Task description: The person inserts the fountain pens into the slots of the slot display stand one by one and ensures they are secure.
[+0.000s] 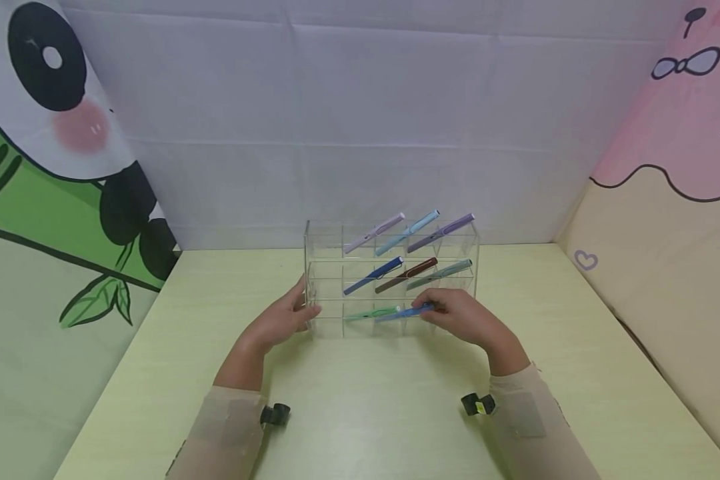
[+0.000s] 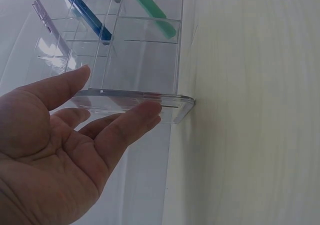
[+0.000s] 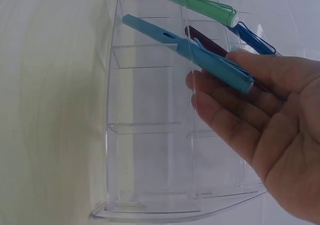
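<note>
A clear acrylic pen rack (image 1: 324, 289) with rows of compartments stands on the table, slanted pens in it. My left hand (image 1: 281, 321) holds its left side, the thumb at the front edge and the fingers (image 2: 135, 122) along the side panel. At the bottom row my right hand (image 1: 456, 315) pinches the capped end of a light blue pen (image 3: 200, 55), whose other end lies in a compartment. Beside it lies a green pen (image 1: 369, 313). Above are a dark blue pen (image 1: 373, 275), a brown pen (image 1: 407, 275) and a grey-green pen (image 1: 441, 274).
The rack's top row bears a lilac pen (image 1: 375, 232), a pale blue pen (image 1: 408, 233) and a purple pen (image 1: 441, 232). The pale wooden table (image 1: 360, 413) reaches back to a white cloth backdrop (image 1: 384, 100). Printed cartoon panels flank both sides.
</note>
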{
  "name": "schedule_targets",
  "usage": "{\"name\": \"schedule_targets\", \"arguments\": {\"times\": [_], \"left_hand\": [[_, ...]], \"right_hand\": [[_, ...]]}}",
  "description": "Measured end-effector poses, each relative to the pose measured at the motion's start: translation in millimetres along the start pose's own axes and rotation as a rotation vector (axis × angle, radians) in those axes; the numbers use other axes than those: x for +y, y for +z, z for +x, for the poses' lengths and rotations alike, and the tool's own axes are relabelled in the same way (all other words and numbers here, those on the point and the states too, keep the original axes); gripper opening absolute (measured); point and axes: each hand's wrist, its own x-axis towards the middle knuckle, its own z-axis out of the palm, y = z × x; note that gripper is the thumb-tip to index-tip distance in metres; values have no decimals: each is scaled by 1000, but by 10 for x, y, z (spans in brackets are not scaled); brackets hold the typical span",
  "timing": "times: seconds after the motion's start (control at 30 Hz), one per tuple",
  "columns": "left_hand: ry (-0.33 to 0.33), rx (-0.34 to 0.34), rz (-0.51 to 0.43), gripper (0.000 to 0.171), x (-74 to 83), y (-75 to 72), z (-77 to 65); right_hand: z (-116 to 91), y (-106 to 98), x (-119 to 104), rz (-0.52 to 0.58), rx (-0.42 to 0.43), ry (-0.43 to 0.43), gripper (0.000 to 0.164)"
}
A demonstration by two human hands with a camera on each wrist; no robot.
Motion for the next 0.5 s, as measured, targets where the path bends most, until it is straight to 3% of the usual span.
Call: {"name": "schedule_targets", "arguments": {"times": [0.3, 0.4, 0.5], "left_hand": [[16, -10, -19, 85, -17, 5, 4], [32, -19, -24, 89, -10, -28, -20], [69, 2, -6, 89, 33, -86, -76]], "right_hand": [[-208, -227, -112, -21, -9, 67, 38], [-309, -345, -159, -43, 55, 50, 38], [-409, -436, -191, -57, 178, 29, 38]]}}
